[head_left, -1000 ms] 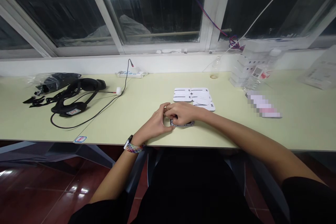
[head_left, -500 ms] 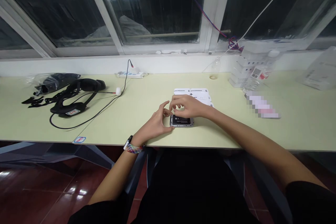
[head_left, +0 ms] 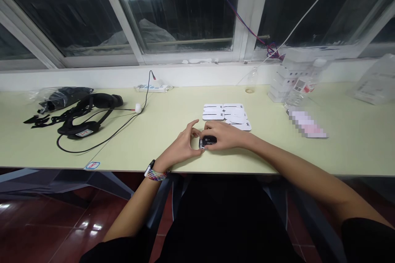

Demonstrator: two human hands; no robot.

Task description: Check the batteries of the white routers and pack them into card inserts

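Note:
A small grey device with a black battery (head_left: 207,141) lies near the front edge of the pale green table (head_left: 160,123). My right hand (head_left: 225,135) rests over its right part, fingers curled down onto it. My left hand (head_left: 183,146) touches its left end with thumb and fingers pinched against it. Just behind the hands lie several white flat covers (head_left: 226,113) side by side.
A black headset with strap and cable (head_left: 84,117) and a plastic bag (head_left: 58,94) lie at the left. A white power strip (head_left: 152,87) sits by the window wall. White boxes and a clear bottle (head_left: 293,84) stand at the back right, another bag (head_left: 375,82) further right.
My right hand lifted off the device, showing the battery, and has come back down over it. My left hand has stayed at its left end.

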